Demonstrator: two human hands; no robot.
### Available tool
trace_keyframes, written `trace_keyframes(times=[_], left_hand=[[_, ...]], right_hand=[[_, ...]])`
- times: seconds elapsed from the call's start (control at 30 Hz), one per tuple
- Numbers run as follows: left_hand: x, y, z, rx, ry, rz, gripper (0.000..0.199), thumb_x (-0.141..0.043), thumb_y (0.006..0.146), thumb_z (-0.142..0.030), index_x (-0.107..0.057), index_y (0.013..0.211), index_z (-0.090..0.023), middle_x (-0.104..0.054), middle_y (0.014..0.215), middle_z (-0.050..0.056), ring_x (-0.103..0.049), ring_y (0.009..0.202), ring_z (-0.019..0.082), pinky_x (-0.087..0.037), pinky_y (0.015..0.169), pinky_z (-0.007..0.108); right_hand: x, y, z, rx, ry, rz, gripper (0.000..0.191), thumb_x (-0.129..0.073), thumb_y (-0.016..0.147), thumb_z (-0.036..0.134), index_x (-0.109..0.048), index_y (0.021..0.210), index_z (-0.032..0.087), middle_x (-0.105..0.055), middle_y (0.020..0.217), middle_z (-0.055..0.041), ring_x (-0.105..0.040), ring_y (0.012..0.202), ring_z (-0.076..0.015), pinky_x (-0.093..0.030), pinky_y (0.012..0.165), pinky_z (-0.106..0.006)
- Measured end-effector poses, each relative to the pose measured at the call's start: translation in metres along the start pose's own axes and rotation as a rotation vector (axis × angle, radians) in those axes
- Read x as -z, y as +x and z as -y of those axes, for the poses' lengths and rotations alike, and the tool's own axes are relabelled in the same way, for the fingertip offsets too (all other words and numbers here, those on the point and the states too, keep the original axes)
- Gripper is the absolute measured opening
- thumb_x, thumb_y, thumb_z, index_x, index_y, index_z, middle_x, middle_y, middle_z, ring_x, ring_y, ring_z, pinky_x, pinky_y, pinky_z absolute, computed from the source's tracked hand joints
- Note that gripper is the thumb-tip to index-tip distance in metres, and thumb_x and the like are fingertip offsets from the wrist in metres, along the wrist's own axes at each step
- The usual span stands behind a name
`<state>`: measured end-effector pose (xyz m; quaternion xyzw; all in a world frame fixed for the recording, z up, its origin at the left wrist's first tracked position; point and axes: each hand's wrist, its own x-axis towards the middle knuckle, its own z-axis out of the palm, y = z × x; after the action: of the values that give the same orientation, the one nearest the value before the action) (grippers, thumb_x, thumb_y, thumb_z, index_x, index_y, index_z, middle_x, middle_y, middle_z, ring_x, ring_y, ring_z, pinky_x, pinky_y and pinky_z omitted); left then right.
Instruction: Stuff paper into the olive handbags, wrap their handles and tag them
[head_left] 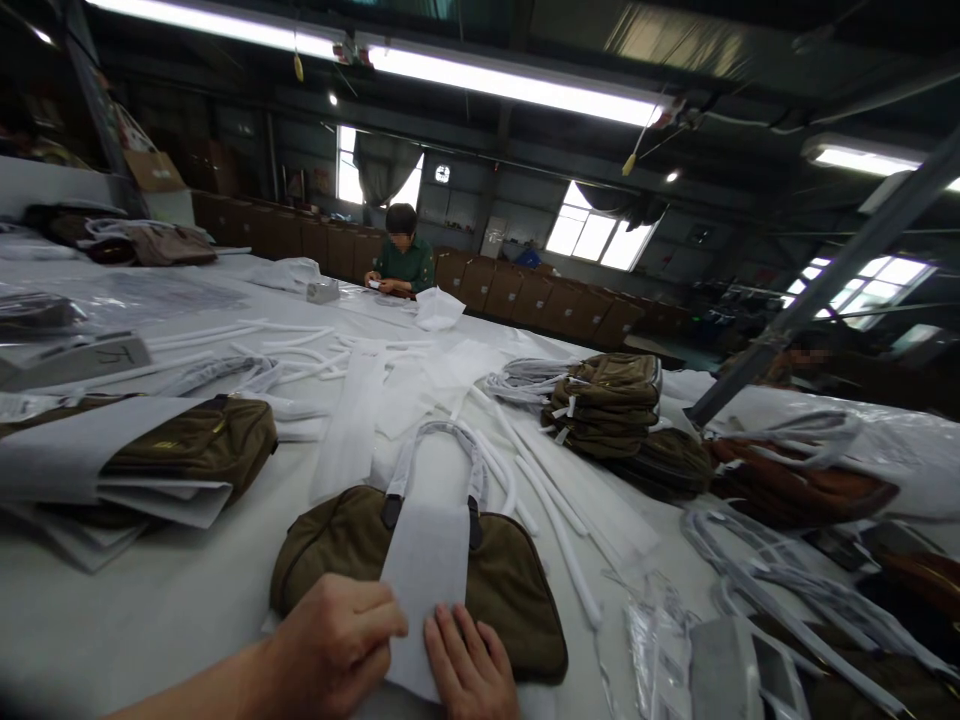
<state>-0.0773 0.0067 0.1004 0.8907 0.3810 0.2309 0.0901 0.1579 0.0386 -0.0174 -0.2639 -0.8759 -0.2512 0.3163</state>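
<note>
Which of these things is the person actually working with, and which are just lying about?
In use:
olive handbag
white sheet over it, right hand on top, left hand at its edge

Apparently lying about:
stacked olive bags
white tubes
rust-brown bag

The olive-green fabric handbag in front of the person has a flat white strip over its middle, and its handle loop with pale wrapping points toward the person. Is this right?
Not quite. The handle loop with pale wrapping points away from the person, as the head view shows. The olive-green fabric handbag does have the flat white strip over its middle.
</note>
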Motion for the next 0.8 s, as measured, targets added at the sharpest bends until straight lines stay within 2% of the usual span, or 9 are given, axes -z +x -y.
trace_keyframes(times=[0.07,0.13,0.23,0.3,0.37,0.47,0.57,0.67,0.8], left_hand=[[-0.002,0.006,0.002,-0.007,0.037,0.002,0.039,-0.045,0.09,-0.023,-0.049,0.128,-0.019,-0.063,0.119,0.011,-0.06,0.108,0.022,-0.049,0.095,0.038],[-0.02,0.011,0.01,-0.03,0.131,0.145,0.069,-0.06,0.085,-0.036,-0.029,0.144,-0.02,-0.043,0.143,0.019,-0.043,0.13,0.036,-0.038,0.105,0.056],[-0.059,0.009,0.023,0.017,0.223,0.329,0.096,-0.075,0.072,-0.039,-0.019,0.147,-0.025,-0.03,0.15,0.023,-0.031,0.135,0.044,-0.032,0.104,0.066],[-0.077,0.005,0.028,0.048,0.24,0.342,0.1,-0.077,0.071,-0.034,-0.014,0.148,-0.028,-0.024,0.153,0.021,-0.026,0.137,0.043,-0.028,0.107,0.065],[-0.085,0.004,0.029,0.076,0.245,0.344,0.102,-0.078,0.071,-0.032,-0.012,0.148,-0.031,-0.022,0.153,0.02,-0.024,0.138,0.042,-0.026,0.107,0.066],[-0.083,0.008,0.026,0.124,0.259,0.378,0.102,-0.079,0.069,-0.032,-0.015,0.148,-0.031,-0.024,0.153,0.022,-0.025,0.138,0.043,-0.025,0.105,0.069],[-0.079,0.013,0.025,0.159,0.284,0.424,0.104,-0.082,0.066,-0.033,-0.017,0.147,-0.033,-0.025,0.151,0.024,-0.027,0.137,0.045,-0.026,0.102,0.073],[-0.079,0.013,0.028,0.132,0.284,0.452,0.113,-0.084,0.06,-0.032,-0.012,0.147,-0.034,-0.023,0.151,0.027,-0.025,0.136,0.048,-0.027,0.098,0.075],[-0.082,0.009,0.035,0.078,0.278,0.455,0.119,-0.083,0.058,-0.031,-0.005,0.147,-0.034,-0.02,0.152,0.028,-0.026,0.135,0.049,-0.03,0.096,0.074]], right_hand=[[-0.002,-0.002,0.007,-0.034,-0.021,0.005,0.04,-0.037,0.094,0.018,-0.057,0.128,0.023,-0.067,0.119,-0.003,-0.064,0.106,-0.0203,-0.046,0.09,-0.032],[-0.001,-0.004,0.008,-0.032,0.013,-0.009,0.04,-0.034,0.094,0.02,-0.057,0.127,0.021,-0.07,0.113,-0.0051,-0.066,0.103,-0.0218,-0.048,0.087,-0.034],[0.012,0.009,-0.008,-0.049,0.195,0.065,0.045,-0.027,0.094,0.02,-0.052,0.132,0.018,-0.072,0.108,-0.006,-0.067,0.1,-0.0176,-0.051,0.084,-0.029],[0.02,0.032,-0.027,-0.202,0.271,0.224,0.048,-0.025,0.095,0.019,-0.043,0.139,0.018,-0.066,0.121,-0.0072,-0.062,0.11,-0.0158,-0.049,0.092,-0.03],[0.015,0.061,-0.044,-0.343,0.249,0.389,0.048,-0.029,0.097,0.025,-0.035,0.144,0.02,-0.05,0.14,-0.0093,-0.045,0.13,-0.0216,-0.038,0.106,-0.044],[-0.016,0.096,-0.061,-0.419,0.3,0.691,0.051,-0.034,0.096,0.039,-0.034,0.145,0.024,-0.035,0.15,-0.0087,-0.027,0.14,-0.0291,-0.023,0.109,-0.06],[-0.044,0.111,-0.067,-0.434,0.392,0.879,0.05,-0.034,0.096,0.045,-0.039,0.142,0.026,-0.033,0.151,-0.008,-0.026,0.14,-0.0298,-0.02,0.109,-0.062],[-0.028,0.103,-0.067,-0.466,0.413,0.821,0.047,-0.036,0.096,0.041,-0.044,0.139,0.023,-0.039,0.148,-0.0099,-0.033,0.138,-0.0268,-0.027,0.109,-0.055],[0.036,0.045,-0.039,-0.385,0.497,0.39,0.038,-0.05,0.091,0.035,-0.054,0.126,0.021,-0.065,0.117,-0.0117,-0.061,0.107,-0.0226,-0.048,0.092,-0.037]])
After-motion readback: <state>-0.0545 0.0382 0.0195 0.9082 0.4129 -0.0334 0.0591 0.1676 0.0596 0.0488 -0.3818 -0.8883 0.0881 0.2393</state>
